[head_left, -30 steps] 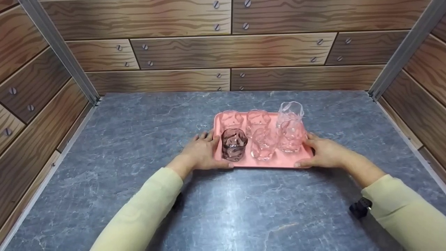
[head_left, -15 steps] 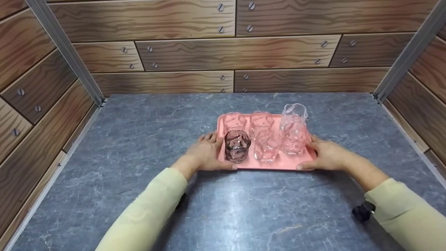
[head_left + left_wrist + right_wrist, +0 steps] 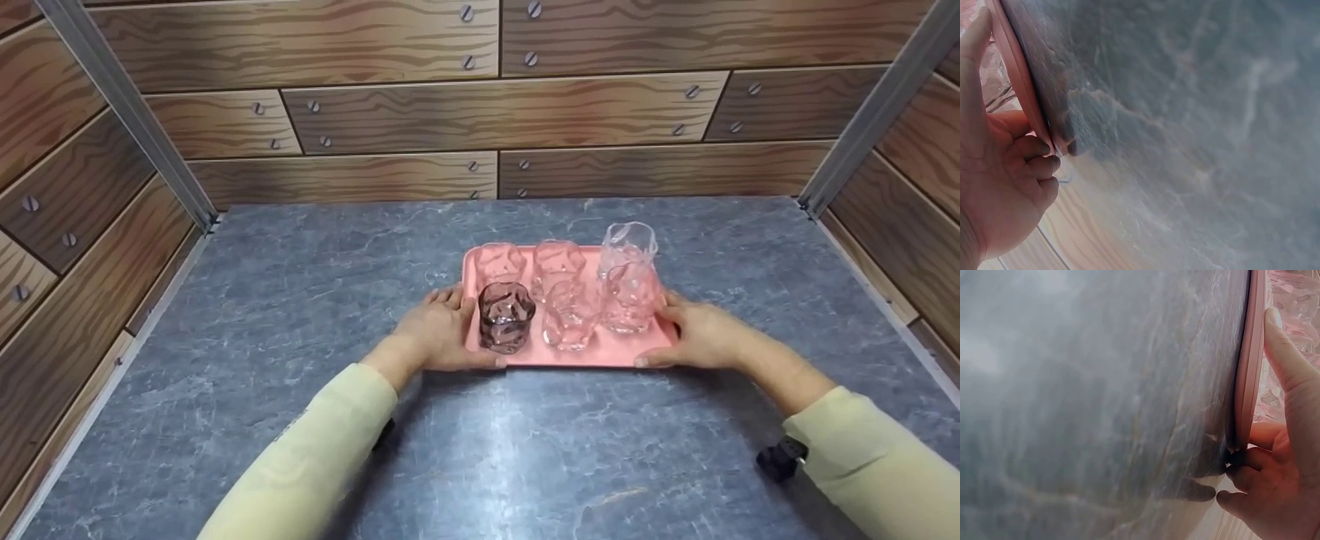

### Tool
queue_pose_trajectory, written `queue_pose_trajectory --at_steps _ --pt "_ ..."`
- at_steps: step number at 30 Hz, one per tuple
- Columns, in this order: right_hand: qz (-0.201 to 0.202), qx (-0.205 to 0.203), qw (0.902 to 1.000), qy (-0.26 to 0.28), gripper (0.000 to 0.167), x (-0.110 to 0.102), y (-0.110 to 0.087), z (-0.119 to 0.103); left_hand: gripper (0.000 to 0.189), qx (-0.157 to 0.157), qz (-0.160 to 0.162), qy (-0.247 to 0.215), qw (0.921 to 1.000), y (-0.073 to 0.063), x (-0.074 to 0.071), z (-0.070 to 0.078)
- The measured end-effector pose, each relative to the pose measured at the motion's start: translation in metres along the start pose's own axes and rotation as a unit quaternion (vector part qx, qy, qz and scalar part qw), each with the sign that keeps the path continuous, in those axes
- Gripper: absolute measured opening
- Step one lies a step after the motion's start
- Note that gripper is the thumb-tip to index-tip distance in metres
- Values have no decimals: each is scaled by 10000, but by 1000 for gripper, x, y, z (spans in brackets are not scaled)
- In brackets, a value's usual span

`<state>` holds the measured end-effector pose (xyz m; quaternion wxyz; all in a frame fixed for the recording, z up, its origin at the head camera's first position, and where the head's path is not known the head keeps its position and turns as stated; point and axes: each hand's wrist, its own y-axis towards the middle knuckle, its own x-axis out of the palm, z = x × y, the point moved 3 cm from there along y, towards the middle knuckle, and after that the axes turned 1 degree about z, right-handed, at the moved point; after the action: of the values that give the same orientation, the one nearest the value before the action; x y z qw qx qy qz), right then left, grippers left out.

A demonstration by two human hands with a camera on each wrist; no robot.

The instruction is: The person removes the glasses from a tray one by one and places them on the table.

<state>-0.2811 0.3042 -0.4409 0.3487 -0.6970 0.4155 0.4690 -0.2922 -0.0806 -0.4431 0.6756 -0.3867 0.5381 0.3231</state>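
Note:
A pink tray [image 3: 592, 358] carries several wavy glasses, low on or just above the table; I cannot tell which. At its front left is a dark tinted glass [image 3: 505, 319]. Clear ones fill the other spots: a glass at front middle [image 3: 570, 319], another at front right [image 3: 628, 300], a taller-looking glass [image 3: 630, 238] behind it, and two at the back left [image 3: 500, 261] and back middle [image 3: 559, 259]. My left hand [image 3: 435, 334] grips the tray's left end, thumb along the front rim. The right hand [image 3: 705, 335] holds the right end likewise. Both wrist views show fingers around the rim.
A grey marbled tabletop [image 3: 480, 450] spreads around the tray. Wood-patterned panels [image 3: 390, 112] stand at the back and both sides, with metal posts [image 3: 135, 120] at the rear corners. A small black device [image 3: 780, 459] hangs at the right sleeve.
Both hands keep their hold on the tray, and the glasses keep their places on it. The whole view shifts slightly with the head; the tray shows no clear movement over the table.

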Motion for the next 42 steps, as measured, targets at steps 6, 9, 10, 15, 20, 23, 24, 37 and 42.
queue_pose_trajectory --at_steps 6,9,10,15,20,23,24,37,42 --pt "190 -144 9997 -98 110 4 -6 -6 127 59 1 112 9999 -5 2 0" --pt "255 -158 9995 -105 109 5 -10 -9 127 92 30 127 9999 -10 2 -1" --pt "260 -152 9995 -117 110 5 -11 -9 127 100 32 105 9999 -11 2 -1" --pt "281 -130 9994 -140 114 7 -18 -16 127 131 58 45 9999 -19 3 -1" --pt "369 -183 9991 -126 111 11 -24 -23 127 168 107 62 9998 -30 4 0" --pt "408 -257 9988 -109 109 13 -29 -28 127 158 85 105 9998 -37 6 2" --pt "404 -271 9987 -114 109 13 -31 -29 127 161 87 116 9998 -39 6 2" --pt "337 -256 9990 -106 114 20 -47 -45 125 305 340 152 9988 -74 14 7" --pt "210 -79 9997 -111 120 23 -50 -50 125 300 367 97 9988 -82 15 7"
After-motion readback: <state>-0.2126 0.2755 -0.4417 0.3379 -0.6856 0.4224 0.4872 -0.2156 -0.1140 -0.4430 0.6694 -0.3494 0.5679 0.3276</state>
